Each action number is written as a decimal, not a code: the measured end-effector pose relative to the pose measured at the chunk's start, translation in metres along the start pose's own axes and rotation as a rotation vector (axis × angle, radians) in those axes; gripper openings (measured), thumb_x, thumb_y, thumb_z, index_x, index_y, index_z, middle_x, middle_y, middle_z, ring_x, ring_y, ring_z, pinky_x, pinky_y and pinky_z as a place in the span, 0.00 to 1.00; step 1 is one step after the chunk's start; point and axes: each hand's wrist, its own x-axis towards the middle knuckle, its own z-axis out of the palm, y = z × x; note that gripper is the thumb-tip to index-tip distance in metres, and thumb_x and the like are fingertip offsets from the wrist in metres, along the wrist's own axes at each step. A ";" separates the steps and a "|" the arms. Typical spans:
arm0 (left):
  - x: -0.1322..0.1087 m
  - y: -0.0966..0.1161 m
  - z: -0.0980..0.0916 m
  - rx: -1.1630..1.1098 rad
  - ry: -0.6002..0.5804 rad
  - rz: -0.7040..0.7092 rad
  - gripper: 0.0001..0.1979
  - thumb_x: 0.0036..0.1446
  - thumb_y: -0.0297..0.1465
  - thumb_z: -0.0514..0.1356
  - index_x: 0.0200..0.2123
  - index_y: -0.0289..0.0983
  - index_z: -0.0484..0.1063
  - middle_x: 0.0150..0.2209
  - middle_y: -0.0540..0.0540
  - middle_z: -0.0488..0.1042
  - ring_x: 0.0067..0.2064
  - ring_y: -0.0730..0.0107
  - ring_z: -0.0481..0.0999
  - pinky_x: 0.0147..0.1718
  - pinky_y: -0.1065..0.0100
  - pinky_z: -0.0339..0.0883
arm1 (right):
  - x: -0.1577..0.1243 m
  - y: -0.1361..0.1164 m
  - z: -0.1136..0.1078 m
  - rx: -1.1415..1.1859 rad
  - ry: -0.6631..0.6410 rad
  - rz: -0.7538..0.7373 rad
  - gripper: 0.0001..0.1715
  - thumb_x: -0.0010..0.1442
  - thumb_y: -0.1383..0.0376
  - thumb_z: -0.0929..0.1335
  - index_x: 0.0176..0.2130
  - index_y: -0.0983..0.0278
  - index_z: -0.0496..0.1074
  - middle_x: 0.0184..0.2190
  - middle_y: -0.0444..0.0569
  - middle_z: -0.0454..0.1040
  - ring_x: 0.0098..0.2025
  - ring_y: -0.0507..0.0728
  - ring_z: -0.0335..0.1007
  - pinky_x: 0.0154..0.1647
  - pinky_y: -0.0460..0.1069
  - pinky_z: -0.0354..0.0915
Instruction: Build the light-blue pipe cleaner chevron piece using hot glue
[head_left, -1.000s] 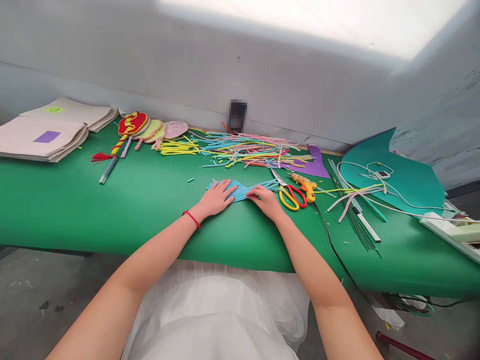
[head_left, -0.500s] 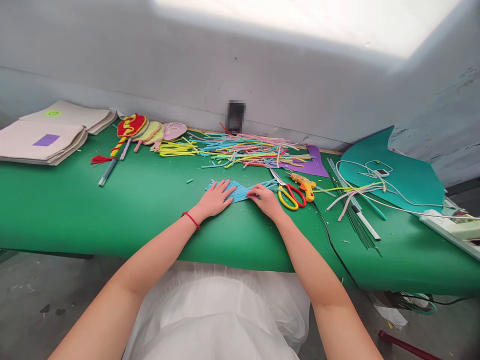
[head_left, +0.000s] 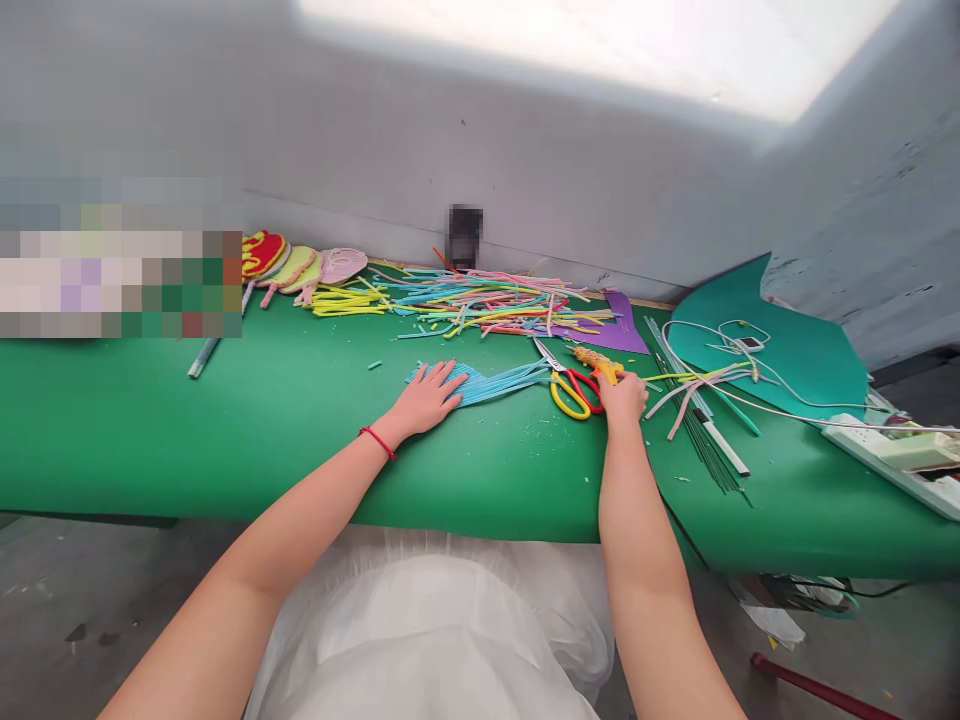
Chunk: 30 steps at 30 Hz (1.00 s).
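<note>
My left hand [head_left: 424, 400] lies flat with fingers spread on a bundle of light-blue pipe cleaners [head_left: 499, 386], holding them against the green tabletop [head_left: 300, 440]. Their right ends fan out to the scissors. My right hand [head_left: 625, 397] is closed round the handle of a yellow glue gun [head_left: 598, 364], whose nozzle points left; my fingers partly cover it. Just left of that hand rest scissors [head_left: 577, 390] with one red and one yellow handle loop, their blades slightly apart.
A pile of mixed pipe cleaners [head_left: 487, 300] spreads along the wall beside purple sheet [head_left: 630, 325]. Fuzzy round fans [head_left: 341, 266] lie at the back left. On the right are green wires [head_left: 709, 445], a white cable, a teal sheet [head_left: 810, 365] and a power strip [head_left: 885, 458].
My right hand has let go of the blue pipe cleaners and moved right onto the glue gun. The left hand stays on the bundle. A blurred patch now covers the back left.
</note>
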 end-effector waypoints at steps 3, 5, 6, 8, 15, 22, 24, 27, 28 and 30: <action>0.001 0.000 -0.004 -0.093 0.035 -0.016 0.26 0.67 0.40 0.40 0.64 0.41 0.57 0.68 0.43 0.50 0.68 0.59 0.48 0.65 0.51 0.36 | -0.002 -0.001 0.004 -0.080 -0.045 0.053 0.29 0.56 0.51 0.66 0.51 0.67 0.68 0.53 0.65 0.64 0.55 0.69 0.61 0.53 0.63 0.59; 0.002 -0.003 -0.010 -0.157 0.103 -0.038 0.25 0.67 0.38 0.39 0.63 0.39 0.59 0.67 0.43 0.53 0.68 0.63 0.50 0.66 0.53 0.38 | -0.001 -0.001 0.006 -0.083 -0.045 0.055 0.26 0.58 0.53 0.65 0.49 0.67 0.69 0.52 0.64 0.65 0.55 0.68 0.61 0.54 0.63 0.59; 0.002 -0.007 -0.013 -0.183 0.149 -0.057 0.25 0.67 0.37 0.39 0.61 0.38 0.61 0.66 0.42 0.56 0.67 0.64 0.52 0.65 0.54 0.39 | 0.000 0.000 0.006 -0.071 -0.041 0.052 0.24 0.59 0.54 0.64 0.48 0.67 0.70 0.52 0.63 0.65 0.55 0.68 0.62 0.54 0.63 0.59; 0.003 -0.015 -0.020 -0.218 0.252 -0.110 0.23 0.67 0.34 0.41 0.58 0.36 0.64 0.63 0.41 0.61 0.65 0.65 0.56 0.65 0.55 0.41 | 0.001 0.002 0.007 -0.029 -0.027 0.042 0.20 0.60 0.56 0.64 0.46 0.67 0.71 0.51 0.63 0.66 0.54 0.67 0.64 0.54 0.63 0.60; 0.000 -0.040 -0.031 -0.209 0.415 -0.331 0.16 0.63 0.31 0.48 0.48 0.36 0.71 0.56 0.38 0.70 0.60 0.61 0.65 0.63 0.51 0.47 | 0.004 0.004 0.007 0.203 0.084 0.000 0.17 0.60 0.60 0.64 0.45 0.68 0.70 0.51 0.62 0.66 0.51 0.63 0.66 0.52 0.58 0.62; 0.001 -0.024 -0.017 -0.006 0.333 -0.248 0.17 0.64 0.32 0.49 0.52 0.34 0.69 0.59 0.36 0.66 0.62 0.58 0.62 0.64 0.49 0.44 | -0.002 -0.010 -0.012 0.374 0.264 -0.100 0.19 0.63 0.58 0.61 0.49 0.66 0.67 0.45 0.58 0.74 0.46 0.62 0.71 0.49 0.57 0.63; 0.003 -0.022 -0.014 0.015 0.320 -0.227 0.18 0.64 0.32 0.48 0.53 0.34 0.68 0.59 0.36 0.66 0.62 0.58 0.62 0.64 0.49 0.43 | -0.007 -0.022 -0.023 0.456 0.300 -0.173 0.22 0.64 0.55 0.59 0.51 0.66 0.66 0.45 0.59 0.74 0.44 0.61 0.72 0.46 0.55 0.64; 0.003 -0.022 -0.014 0.029 0.334 -0.258 0.17 0.64 0.31 0.47 0.50 0.34 0.70 0.58 0.37 0.67 0.61 0.59 0.63 0.64 0.49 0.43 | -0.023 -0.049 -0.040 0.535 0.290 -0.312 0.27 0.65 0.51 0.57 0.53 0.65 0.65 0.45 0.59 0.74 0.37 0.59 0.73 0.41 0.54 0.66; 0.003 -0.024 -0.017 0.034 0.346 -0.282 0.17 0.65 0.30 0.46 0.49 0.34 0.71 0.56 0.37 0.69 0.60 0.59 0.64 0.64 0.50 0.43 | -0.032 -0.059 -0.043 0.553 0.281 -0.357 0.29 0.65 0.49 0.56 0.54 0.65 0.65 0.44 0.58 0.74 0.36 0.58 0.73 0.40 0.54 0.66; 0.000 -0.027 -0.024 0.042 0.369 -0.362 0.18 0.65 0.29 0.44 0.44 0.34 0.73 0.50 0.37 0.72 0.55 0.59 0.69 0.61 0.52 0.49 | -0.054 -0.081 -0.044 0.589 0.275 -0.428 0.31 0.66 0.47 0.53 0.55 0.64 0.64 0.43 0.58 0.73 0.37 0.58 0.73 0.39 0.53 0.66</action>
